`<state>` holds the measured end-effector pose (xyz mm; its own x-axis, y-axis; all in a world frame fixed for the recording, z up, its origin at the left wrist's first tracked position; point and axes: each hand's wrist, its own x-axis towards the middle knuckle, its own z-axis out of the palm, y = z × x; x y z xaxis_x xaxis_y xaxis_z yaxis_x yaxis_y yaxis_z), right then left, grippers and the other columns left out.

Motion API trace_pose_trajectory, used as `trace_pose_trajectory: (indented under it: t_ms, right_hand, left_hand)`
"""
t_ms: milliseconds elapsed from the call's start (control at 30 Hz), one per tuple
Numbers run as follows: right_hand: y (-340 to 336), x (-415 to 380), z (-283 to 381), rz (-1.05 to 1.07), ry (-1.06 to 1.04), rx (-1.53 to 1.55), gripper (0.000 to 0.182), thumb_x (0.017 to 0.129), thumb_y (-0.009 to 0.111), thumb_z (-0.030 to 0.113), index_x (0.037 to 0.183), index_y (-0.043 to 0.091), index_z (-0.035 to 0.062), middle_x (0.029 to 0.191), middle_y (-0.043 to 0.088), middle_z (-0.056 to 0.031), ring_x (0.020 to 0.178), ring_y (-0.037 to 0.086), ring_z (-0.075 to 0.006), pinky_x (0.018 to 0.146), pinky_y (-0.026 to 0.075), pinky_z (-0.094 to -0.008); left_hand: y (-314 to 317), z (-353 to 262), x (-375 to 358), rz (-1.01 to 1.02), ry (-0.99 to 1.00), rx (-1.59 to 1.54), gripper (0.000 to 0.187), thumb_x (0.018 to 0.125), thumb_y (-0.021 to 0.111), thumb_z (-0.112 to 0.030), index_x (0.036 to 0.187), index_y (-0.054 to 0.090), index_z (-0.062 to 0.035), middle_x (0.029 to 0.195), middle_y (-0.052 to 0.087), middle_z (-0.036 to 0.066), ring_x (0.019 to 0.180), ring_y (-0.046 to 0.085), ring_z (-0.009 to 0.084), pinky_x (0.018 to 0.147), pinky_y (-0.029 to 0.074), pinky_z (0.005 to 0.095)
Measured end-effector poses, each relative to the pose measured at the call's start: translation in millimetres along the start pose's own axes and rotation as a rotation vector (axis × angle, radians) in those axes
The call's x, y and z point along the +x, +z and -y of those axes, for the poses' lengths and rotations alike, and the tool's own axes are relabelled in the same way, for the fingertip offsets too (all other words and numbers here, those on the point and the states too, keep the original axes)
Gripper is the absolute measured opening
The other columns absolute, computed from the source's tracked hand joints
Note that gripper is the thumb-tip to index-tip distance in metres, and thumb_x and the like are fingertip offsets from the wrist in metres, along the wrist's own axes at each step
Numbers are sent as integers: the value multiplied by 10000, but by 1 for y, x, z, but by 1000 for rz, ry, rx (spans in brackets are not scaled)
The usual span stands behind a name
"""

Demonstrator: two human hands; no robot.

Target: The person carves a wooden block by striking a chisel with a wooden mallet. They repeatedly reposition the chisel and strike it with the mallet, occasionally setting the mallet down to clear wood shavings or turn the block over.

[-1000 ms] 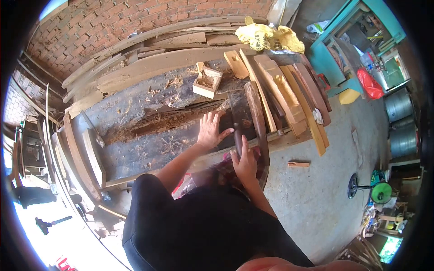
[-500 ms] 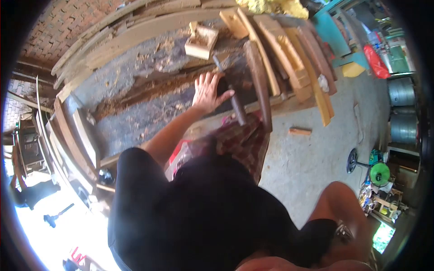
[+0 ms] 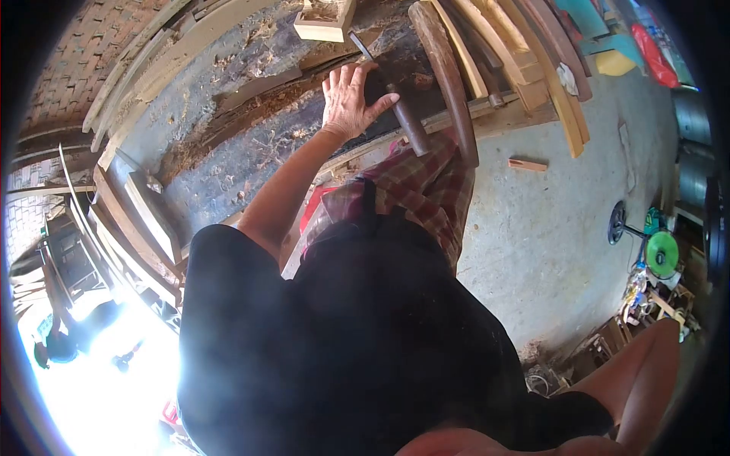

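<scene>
One left hand (image 3: 346, 99) lies flat, fingers spread, on a dusty workbench (image 3: 228, 167), touching one chisel (image 3: 395, 106) beside its thumb. One small wooden box (image 3: 323, 19) sits beyond. Several planks (image 3: 525, 68) crowd the right. The right hand is out of view.

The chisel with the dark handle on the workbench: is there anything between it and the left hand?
Nothing visible does. The left hand lies flat on the workbench, its thumb reaching toward the chisel, which lies just beside it. No object shows in the small gap between them. I cannot tell whether the thumb touches the handle.
</scene>
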<state>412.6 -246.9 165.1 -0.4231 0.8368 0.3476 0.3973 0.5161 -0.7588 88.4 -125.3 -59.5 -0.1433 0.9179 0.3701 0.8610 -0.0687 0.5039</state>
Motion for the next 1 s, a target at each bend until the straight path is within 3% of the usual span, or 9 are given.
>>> trace_pose_trajectory:
  t_ms: [1000]
  right_hand:
    - [3,-11,14,-57,21,-344,182,766,742,143,908,704,37,762,642,-49,652,609,-162,573,460,-297]
  left_hand:
    - [0,-1,0,30,-74,-40,703,842,613,-640,1292,523,-107,1184,518,157,1152,450,362,1004,332,506]
